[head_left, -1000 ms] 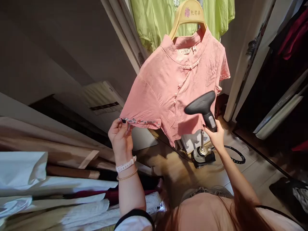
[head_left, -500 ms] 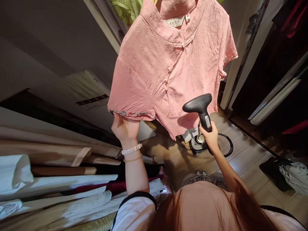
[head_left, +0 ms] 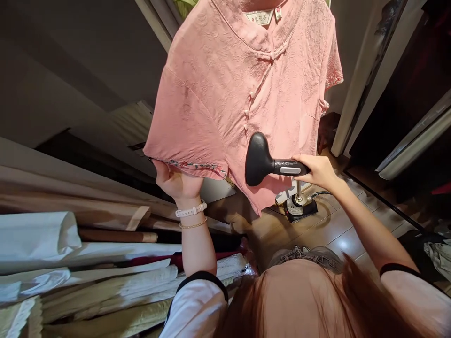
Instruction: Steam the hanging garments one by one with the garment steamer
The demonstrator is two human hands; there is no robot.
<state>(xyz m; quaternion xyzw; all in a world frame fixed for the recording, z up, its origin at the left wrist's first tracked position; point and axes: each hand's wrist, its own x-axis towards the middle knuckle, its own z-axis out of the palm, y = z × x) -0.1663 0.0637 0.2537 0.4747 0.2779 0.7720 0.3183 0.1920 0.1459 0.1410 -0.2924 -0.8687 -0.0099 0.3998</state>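
Observation:
A pink short-sleeved blouse (head_left: pixel 225 89) with knot buttons hangs in front of me at the top centre. My left hand (head_left: pixel 176 180) is closed on the embroidered hem of its left sleeve, holding it stretched out. My right hand (head_left: pixel 319 170) grips the handle of a black garment steamer head (head_left: pixel 259 158), which lies sideways with its plate against the lower front of the blouse. The steamer's base (head_left: pixel 299 205) stands on the wooden floor just below, with its hose beside it.
Rolls and folded stacks of cloth (head_left: pixel 88 263) fill the lower left. A white door frame (head_left: pixel 355 94) rises at the right, with dark hanging clothes beyond it. A green garment (head_left: pixel 183 5) shows behind the blouse at the top. Clothes lie on the floor at the far right (head_left: pixel 439 251).
My right hand has turned the steamer head from upright to sideways and brought it left onto the blouse's lower front. My left hand keeps the sleeve hem and has shifted slightly left.

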